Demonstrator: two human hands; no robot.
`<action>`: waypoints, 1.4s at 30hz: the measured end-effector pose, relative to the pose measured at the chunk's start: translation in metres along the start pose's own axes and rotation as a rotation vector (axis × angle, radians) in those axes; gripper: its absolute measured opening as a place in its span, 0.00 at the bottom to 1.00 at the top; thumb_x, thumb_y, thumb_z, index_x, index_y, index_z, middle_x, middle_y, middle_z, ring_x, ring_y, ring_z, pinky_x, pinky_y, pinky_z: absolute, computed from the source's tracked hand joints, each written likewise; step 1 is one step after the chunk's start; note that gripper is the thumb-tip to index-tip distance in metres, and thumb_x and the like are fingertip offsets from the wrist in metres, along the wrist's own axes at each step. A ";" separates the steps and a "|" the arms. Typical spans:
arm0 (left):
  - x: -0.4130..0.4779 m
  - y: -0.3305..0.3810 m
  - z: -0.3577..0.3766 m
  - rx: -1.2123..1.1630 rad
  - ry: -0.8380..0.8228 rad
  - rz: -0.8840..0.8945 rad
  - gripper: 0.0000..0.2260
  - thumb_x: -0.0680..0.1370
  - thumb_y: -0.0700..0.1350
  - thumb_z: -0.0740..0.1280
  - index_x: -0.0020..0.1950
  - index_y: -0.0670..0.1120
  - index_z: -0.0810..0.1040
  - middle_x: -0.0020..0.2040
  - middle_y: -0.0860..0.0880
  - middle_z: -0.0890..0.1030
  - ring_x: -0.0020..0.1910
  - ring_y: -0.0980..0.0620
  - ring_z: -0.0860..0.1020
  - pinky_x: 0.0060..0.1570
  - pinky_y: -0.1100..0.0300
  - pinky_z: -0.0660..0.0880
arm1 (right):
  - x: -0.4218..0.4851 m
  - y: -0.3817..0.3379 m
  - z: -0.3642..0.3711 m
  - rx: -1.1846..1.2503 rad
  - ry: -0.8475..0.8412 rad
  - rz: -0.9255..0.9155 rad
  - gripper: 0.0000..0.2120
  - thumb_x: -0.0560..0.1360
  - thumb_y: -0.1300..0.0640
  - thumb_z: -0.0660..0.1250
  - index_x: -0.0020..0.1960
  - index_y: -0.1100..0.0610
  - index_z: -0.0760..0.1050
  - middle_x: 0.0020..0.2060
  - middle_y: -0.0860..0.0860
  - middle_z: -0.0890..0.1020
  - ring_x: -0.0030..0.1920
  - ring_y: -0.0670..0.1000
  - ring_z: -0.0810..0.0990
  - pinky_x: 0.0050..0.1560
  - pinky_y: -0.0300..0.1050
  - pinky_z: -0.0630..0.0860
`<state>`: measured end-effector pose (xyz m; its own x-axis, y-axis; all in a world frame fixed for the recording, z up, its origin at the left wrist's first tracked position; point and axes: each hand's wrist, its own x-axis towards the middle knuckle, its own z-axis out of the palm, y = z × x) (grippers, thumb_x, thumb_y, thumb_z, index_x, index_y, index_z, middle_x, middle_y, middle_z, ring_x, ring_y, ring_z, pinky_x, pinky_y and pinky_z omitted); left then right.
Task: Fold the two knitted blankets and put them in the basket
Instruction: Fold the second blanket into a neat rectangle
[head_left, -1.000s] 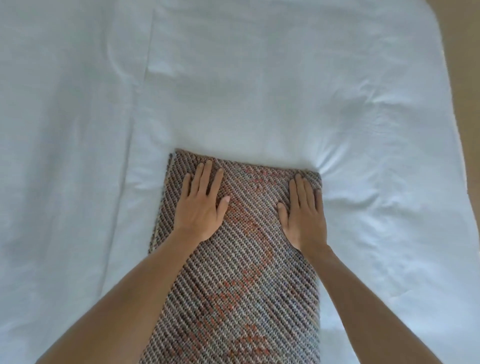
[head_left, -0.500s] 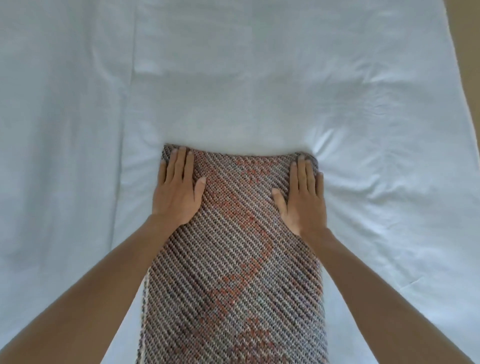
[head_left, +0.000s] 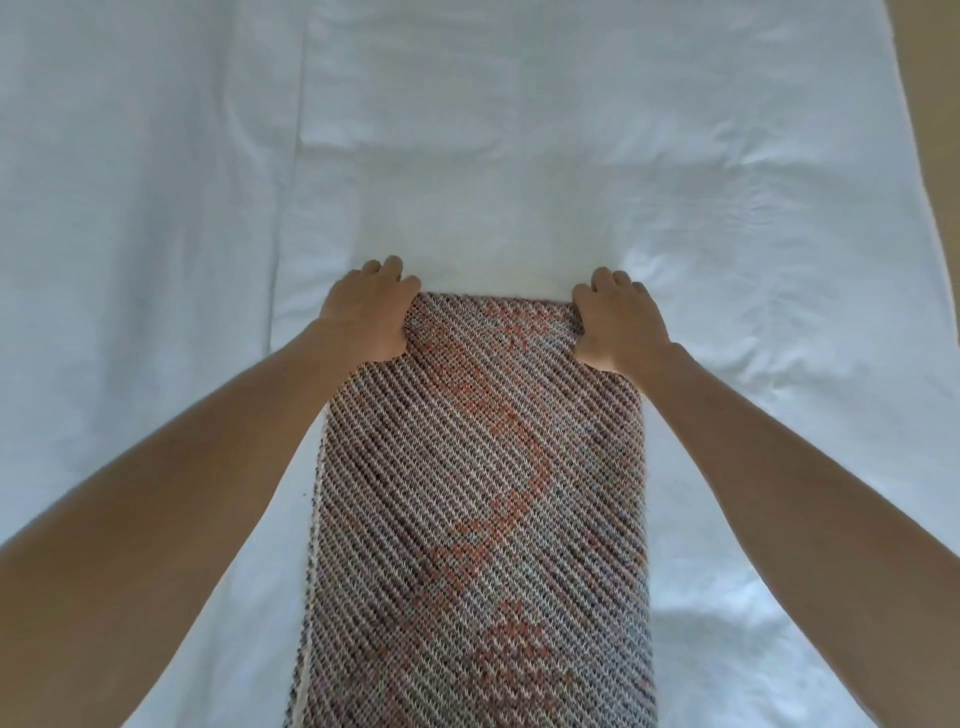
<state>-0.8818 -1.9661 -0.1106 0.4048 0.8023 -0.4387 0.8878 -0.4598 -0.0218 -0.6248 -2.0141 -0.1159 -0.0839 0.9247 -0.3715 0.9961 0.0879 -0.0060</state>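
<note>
The blanket (head_left: 478, 519) lies as a long folded strip on the white sheet (head_left: 519, 182), running from the near edge of view to mid-scene. At its far end the left hand (head_left: 366, 317) is closed on the left corner and the right hand (head_left: 618, 325) on the right corner, fingers curled over the edge. If one corner is drawn nearer unevenly, the fold may skew; the loose knit could stretch, or the stacked layers slip apart along the left edge. Nothing stands in the way: beyond lies only wrinkled sheet. No basket or second blanket is in view.
</note>
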 end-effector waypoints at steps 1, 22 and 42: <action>-0.005 -0.001 -0.003 -0.012 0.033 0.012 0.22 0.70 0.41 0.69 0.63 0.42 0.69 0.57 0.43 0.72 0.54 0.43 0.73 0.52 0.50 0.73 | -0.004 0.000 -0.002 0.002 0.045 -0.004 0.16 0.69 0.63 0.66 0.56 0.62 0.70 0.53 0.58 0.72 0.55 0.58 0.70 0.56 0.50 0.69; -0.241 0.042 0.015 -0.139 0.256 0.091 0.16 0.72 0.40 0.67 0.58 0.41 0.73 0.51 0.43 0.76 0.48 0.46 0.75 0.47 0.54 0.74 | -0.239 -0.044 -0.017 0.200 0.386 -0.118 0.17 0.60 0.70 0.73 0.47 0.64 0.75 0.41 0.59 0.78 0.42 0.59 0.77 0.41 0.53 0.76; -0.395 0.118 0.165 -0.215 0.014 0.035 0.30 0.54 0.35 0.76 0.51 0.45 0.68 0.42 0.45 0.77 0.37 0.45 0.77 0.38 0.53 0.79 | -0.410 -0.109 0.132 0.161 0.079 0.016 0.25 0.50 0.68 0.74 0.47 0.58 0.79 0.42 0.55 0.79 0.42 0.58 0.78 0.44 0.51 0.79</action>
<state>-0.9734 -2.3998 -0.0876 0.4378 0.7932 -0.4233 0.8988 -0.3970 0.1859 -0.6955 -2.4521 -0.0856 -0.0634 0.9523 -0.2984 0.9883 0.0184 -0.1515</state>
